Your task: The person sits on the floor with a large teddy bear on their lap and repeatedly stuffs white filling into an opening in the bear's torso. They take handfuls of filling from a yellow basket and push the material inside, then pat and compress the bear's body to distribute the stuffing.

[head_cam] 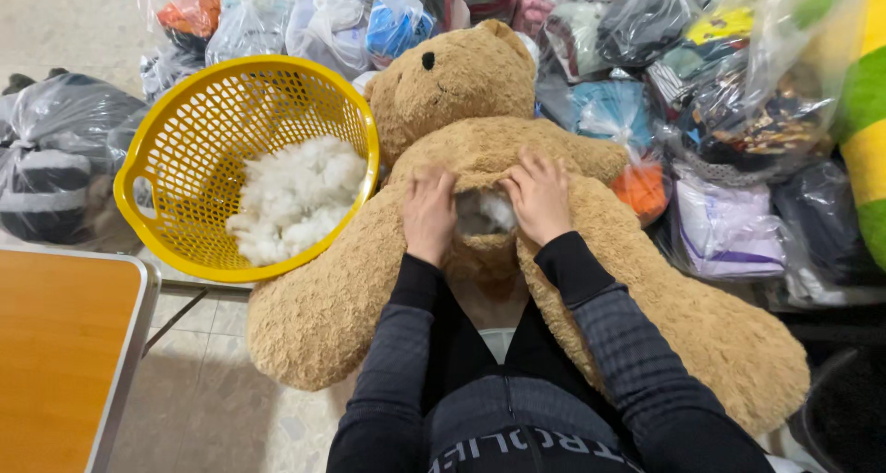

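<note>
**Teddy bear held open at a seam, stuffing showing between two hands**

One large tan teddy bear (480, 150) lay across the person's lap, its head pointing away from the wearer and its long axis running from the lap up toward the pile of bags. Both hands rested on its body, either side of one opening in the fabric. The left hand (429, 213) and right hand (540, 196) each had a grip pressed into the plush edge, fingers curled over the seam, pulling it apart. White stuffing (484, 213) showed in the gap directly between them, equally near to both.

One yellow perforated basket (166, 141) sat to the left, tilted against the bear's arm, holding one heap of loose white filling (295, 196). The left hand was the nearer to it. Many clear plastic bags (729, 122) of clothing were stacked behind. One wooden bench (65, 353) corner showed at lower left.
</note>
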